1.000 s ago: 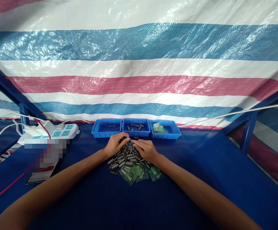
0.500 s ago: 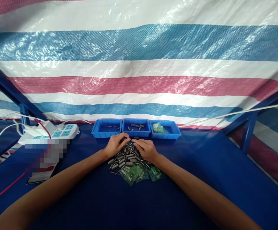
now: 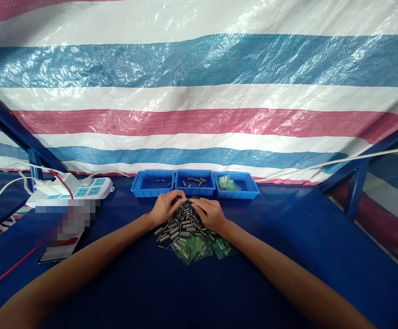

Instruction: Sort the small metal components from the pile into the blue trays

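Observation:
My left hand (image 3: 166, 208) and my right hand (image 3: 211, 214) meet fingertip to fingertip at the far edge of a heap of small parts. Both have bent, closed fingers; whatever lies between the tips is too small and covered to make out. Below them the heap holds grey cylindrical pieces (image 3: 174, 232) and thin metal pins that look like rivets (image 3: 165, 247). Along its near side lie several clear green-tinted bags (image 3: 187, 250) with small pale pieces inside.
Three blue bins stand in a row behind the heap: the left bin (image 3: 153, 194) with thin pins, the middle bin (image 3: 195, 192) with grey cylinders, the right bin (image 3: 238, 193) with green bags. A white power strip (image 3: 99, 186) with cables sits at left, above a blurred flat object (image 3: 60, 253).
Almost nothing differs. Both hands stay at the same spot over the heap, with only a slight shift of the right fingertips.

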`<state>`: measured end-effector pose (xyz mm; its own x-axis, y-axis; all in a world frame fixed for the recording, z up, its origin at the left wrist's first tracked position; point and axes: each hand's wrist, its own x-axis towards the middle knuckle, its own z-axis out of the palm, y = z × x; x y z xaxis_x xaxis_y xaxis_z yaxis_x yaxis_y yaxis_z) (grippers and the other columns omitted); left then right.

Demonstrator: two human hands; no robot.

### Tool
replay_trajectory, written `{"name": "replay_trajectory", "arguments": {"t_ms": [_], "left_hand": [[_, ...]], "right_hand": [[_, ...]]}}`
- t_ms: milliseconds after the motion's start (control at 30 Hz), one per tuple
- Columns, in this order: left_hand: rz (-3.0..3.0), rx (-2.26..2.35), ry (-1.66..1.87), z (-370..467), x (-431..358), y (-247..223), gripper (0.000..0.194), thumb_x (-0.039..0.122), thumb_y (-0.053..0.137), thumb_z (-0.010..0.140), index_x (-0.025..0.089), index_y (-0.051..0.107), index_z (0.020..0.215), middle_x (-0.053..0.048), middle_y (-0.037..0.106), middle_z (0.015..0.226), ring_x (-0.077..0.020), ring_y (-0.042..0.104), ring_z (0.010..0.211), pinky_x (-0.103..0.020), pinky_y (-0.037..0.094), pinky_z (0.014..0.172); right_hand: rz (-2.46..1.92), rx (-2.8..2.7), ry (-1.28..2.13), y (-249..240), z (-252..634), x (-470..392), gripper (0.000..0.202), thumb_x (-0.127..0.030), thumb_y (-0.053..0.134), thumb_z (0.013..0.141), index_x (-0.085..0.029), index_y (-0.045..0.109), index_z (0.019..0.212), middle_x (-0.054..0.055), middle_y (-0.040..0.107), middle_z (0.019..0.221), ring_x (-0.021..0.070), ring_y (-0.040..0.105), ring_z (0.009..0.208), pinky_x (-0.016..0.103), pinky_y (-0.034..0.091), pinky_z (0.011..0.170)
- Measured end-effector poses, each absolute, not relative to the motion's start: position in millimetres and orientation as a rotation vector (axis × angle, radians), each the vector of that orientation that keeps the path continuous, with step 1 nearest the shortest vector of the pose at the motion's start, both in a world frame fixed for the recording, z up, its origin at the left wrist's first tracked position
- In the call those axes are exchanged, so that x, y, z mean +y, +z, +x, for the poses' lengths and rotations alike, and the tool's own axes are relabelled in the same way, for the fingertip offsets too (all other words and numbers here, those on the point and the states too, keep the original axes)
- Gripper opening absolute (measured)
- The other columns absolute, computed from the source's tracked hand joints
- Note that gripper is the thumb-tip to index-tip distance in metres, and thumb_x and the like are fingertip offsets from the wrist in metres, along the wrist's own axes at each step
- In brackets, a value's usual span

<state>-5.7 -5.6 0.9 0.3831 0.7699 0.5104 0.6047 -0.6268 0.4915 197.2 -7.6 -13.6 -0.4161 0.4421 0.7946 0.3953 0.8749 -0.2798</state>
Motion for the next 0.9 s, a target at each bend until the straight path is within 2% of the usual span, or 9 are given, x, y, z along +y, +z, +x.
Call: {"name": "replay_trajectory", "arguments": {"t_ms": [200,533,900], "left_hand": [[2.389,1.217,1.077,-6.4,-4.1,-2.3,0.023,0.038,0.047,0.093,0.018,0.057,0.097,0.002,0.06,0.07,-0.0084,0.052,0.055,-0.019,0.039,0.056],[2.288,1.148,1.089,-7.7,-3.2,-4.7,0.023,0.036,0.044,0.094,0.017,0.055,0.098,-0.002,0.064,0.079,-0.0119,0.06,0.065,-0.021,0.043,0.06],[2.301,1.153,1.013,-6.3,-3.3,-0.4,0.024,0.037,0.04,0.095,0.018,0.054,0.097,0.0,0.063,0.075,-0.0119,0.06,0.066,-0.021,0.043,0.064]], "right_hand": [[-0.604,-2.041,0.055,-13.4,196.9,-7.6,0.023,-0.018,0.047,0.093,-0.011,0.064,0.106,0.008,0.066,0.074,0.0139,0.059,0.06,0.025,0.045,0.052],[-0.595,-2.1,0.091,-14.2,196.6,-7.5,0.024,-0.021,0.046,0.094,-0.012,0.064,0.107,0.007,0.067,0.074,0.0141,0.06,0.059,0.025,0.046,0.052],[-0.547,-2.134,0.08,-19.8,196.5,-6.6,0.021,-0.021,0.05,0.092,-0.012,0.063,0.107,0.007,0.068,0.077,0.0143,0.063,0.063,0.025,0.047,0.055]]}}
